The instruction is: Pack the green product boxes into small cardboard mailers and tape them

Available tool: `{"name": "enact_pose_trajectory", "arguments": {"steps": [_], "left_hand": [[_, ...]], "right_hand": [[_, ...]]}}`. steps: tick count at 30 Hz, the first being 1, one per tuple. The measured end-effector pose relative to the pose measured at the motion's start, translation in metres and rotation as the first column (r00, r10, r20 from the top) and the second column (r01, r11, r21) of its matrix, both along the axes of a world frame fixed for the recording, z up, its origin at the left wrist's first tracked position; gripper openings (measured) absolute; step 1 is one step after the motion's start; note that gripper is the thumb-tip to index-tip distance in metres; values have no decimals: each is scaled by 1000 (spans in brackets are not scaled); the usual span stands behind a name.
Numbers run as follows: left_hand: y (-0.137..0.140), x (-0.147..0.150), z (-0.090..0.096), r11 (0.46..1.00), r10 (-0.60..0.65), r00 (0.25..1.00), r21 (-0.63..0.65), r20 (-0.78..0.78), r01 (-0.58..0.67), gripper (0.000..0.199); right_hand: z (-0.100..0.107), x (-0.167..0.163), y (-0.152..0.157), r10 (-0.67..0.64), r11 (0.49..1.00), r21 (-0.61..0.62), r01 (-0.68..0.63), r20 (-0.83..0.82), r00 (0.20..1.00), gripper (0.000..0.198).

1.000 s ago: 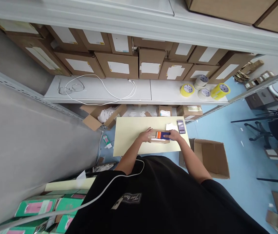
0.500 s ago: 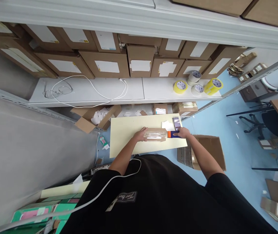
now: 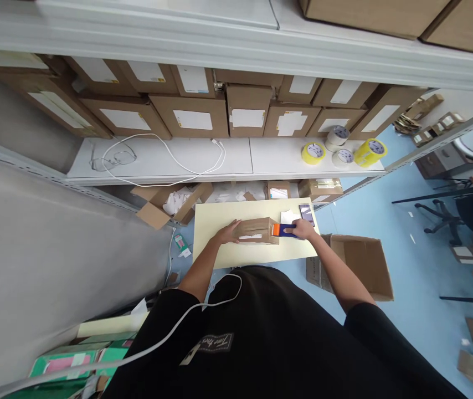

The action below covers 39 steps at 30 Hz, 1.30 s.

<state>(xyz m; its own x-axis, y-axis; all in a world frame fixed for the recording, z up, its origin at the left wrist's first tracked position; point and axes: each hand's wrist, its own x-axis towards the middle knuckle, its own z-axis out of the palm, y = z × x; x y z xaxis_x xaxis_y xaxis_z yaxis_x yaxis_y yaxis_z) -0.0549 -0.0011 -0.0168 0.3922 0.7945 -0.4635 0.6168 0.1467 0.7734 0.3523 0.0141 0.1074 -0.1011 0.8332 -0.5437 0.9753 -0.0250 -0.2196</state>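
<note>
A small brown cardboard box (image 3: pixel 253 225) with a white label on its near side lies on the pale yellow tabletop (image 3: pixel 214 256). My left hand (image 3: pixel 229 233) grips its left end, thumb and fingers against the cardboard. In my right hand (image 3: pixel 303 228) is a blue tool with an orange head (image 3: pixel 285 230); its exact kind is too small to make out. The orange head touches the right end of the box. Just beyond my right hand lie a white paper (image 3: pixel 288 216) and a dark phone (image 3: pixel 307 214).
A large open carton (image 3: pixel 367 266) stands on the floor at the right. Tape rolls (image 3: pixel 313 153) and a white cable (image 3: pixel 157 185) rest on the shelf (image 3: pixel 236 160) ahead, before stacked labelled boxes (image 3: pixel 195 113). Another open carton (image 3: pixel 153 213) sits left of the table.
The box has turned so a different face is up, and sits further left. The tool's orange head has moved left with it, against the box's right end. The camera view has shifted slightly.
</note>
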Motion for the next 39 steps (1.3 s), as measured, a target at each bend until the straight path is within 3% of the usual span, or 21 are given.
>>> {"name": "enact_pose_trajectory", "arguments": {"steps": [4, 7, 11, 14, 17, 21, 26, 29, 32, 35, 39], "left_hand": [[-9, -11, 12, 957, 288, 957, 36, -23, -287, 77], [-18, -2, 20, 907, 411, 912, 101, -7, -408, 44], [-29, 4, 22, 815, 575, 818, 74, 26, -575, 58], [-32, 2, 20, 777, 629, 777, -5, 25, -629, 65], [-31, 10, 16, 797, 604, 797, -8, -20, -604, 65], [-28, 51, 14, 820, 571, 816, 30, -83, -571, 63], [-23, 101, 13, 877, 480, 868, 51, -125, -478, 63], [-19, 107, 12, 885, 465, 875, 66, -133, -461, 64], [-17, 101, 8, 895, 445, 889, 77, -108, -439, 64], [-16, 86, 2, 892, 452, 891, 59, -44, -449, 64], [-10, 46, -2, 848, 529, 839, -50, 127, -527, 65]], "right_hand": [[13, -72, 6, 55, 997, 62, -53, -23, 998, 60], [16, -136, 3, 94, 992, 86, -89, -49, 994, 64], [16, -208, -6, 134, 987, 99, -128, -62, 989, 62], [15, -228, -8, 150, 982, 114, -148, -15, 989, 58], [14, -217, -6, 160, 980, 119, -160, 14, 987, 57], [11, -173, -12, 98, 990, 100, -99, 9, 995, 62], [8, -74, -43, -34, 996, 85, 33, 14, 999, 59], [7, -4, -69, -144, 988, 66, 139, 70, 987, 54], [1, 38, -83, -190, 981, 40, 189, 26, 981, 51], [-12, 34, -76, -194, 979, 53, 195, -26, 981, 48], [-37, -17, -53, -198, 980, -19, 199, -235, 952, 47]]}}
